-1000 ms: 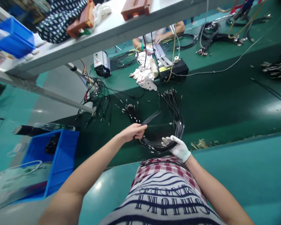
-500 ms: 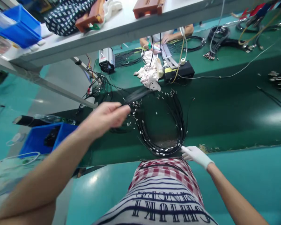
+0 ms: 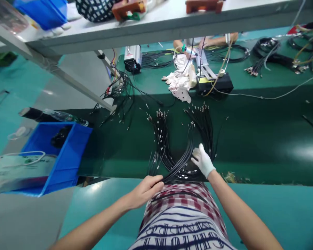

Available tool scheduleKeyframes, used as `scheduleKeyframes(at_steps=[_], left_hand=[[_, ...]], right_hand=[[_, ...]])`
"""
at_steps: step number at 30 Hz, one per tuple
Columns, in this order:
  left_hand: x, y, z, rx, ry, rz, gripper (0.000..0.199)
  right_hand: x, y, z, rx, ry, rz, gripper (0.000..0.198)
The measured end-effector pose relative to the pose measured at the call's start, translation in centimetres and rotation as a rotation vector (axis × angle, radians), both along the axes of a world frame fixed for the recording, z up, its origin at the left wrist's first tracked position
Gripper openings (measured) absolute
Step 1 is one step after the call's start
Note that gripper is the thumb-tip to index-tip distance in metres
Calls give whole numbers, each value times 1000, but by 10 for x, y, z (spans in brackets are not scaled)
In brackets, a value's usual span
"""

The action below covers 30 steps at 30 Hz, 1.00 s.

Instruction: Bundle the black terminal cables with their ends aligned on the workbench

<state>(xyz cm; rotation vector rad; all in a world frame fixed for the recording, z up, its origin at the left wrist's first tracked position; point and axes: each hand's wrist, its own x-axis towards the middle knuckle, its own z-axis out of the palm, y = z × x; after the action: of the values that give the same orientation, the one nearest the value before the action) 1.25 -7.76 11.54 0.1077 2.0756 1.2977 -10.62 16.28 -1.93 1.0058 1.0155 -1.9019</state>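
My bare left hand (image 3: 148, 189) is closed around a bundle of thin black cables (image 3: 181, 161) at the bench's near edge. From that grip the bundle curves up and right, its metal-tipped ends lying near the bench middle. My right hand (image 3: 202, 160), in a white glove, is open with fingers apart, just right of the held bundle. A larger U-shaped pile of black cables (image 3: 167, 154) with white tags lies on the green bench (image 3: 255, 139) beneath and around the held ones. Its right arm of cables (image 3: 206, 126) passes beside my gloved hand.
A white shelf (image 3: 156, 29) crosses above the bench. Left stands a blue bin (image 3: 67, 156) beside a plastic bottle (image 3: 67, 116). White gloves (image 3: 181, 78) and a black box (image 3: 219, 85) lie farther back. Across the bench, a co-worker's hands (image 3: 190, 48) hold a pen-like tool.
My left hand has come down from above the pile's left side to the near edge, drawing the cable bundle with it. My right hand has moved up over the cables and opened.
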Motion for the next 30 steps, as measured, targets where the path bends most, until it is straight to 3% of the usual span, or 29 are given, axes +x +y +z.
scheduleKeyframes(at_steps=[3, 5, 7, 10, 12, 14, 16, 19, 21, 23, 27, 30], left_hand=[[7, -7, 4, 76, 60, -62, 45], [13, -10, 2, 90, 49, -133, 40], [20, -11, -6, 24, 7, -171, 39], [28, -10, -26, -137, -39, -191, 39], [21, -7, -38, -190, -37, -246, 34], [-3, -2, -38, -141, 23, -271, 24], [-41, 1, -22, -6, 147, -139, 27], [-103, 5, 28, 278, 370, 241, 39], [-133, 11, 61, 439, 466, 338, 46], [-150, 22, 83, 505, 486, 357, 46], [-155, 53, 90, 599, 434, 413, 50], [-152, 71, 87, 695, 418, 456, 50]], right_hand=[[-4, -4, 15, -238, -114, 94, 82], [-27, -23, 26, -432, -34, 55, 86], [-57, -47, 43, -454, 169, -34, 65], [-85, -71, 83, -455, 399, -56, 24], [-84, -74, 114, -439, 609, 10, 20], [-72, -68, 141, -306, 985, 211, 25], [-59, -60, 159, -226, 1156, 360, 28], [-44, -50, 177, -173, 1234, 467, 32], [-38, -46, 187, -97, 1281, 504, 33], [-32, -44, 196, 33, 1318, 524, 31], [-19, -40, 207, 367, 1343, 505, 31], [-15, -32, 213, 515, 1335, 516, 30]])
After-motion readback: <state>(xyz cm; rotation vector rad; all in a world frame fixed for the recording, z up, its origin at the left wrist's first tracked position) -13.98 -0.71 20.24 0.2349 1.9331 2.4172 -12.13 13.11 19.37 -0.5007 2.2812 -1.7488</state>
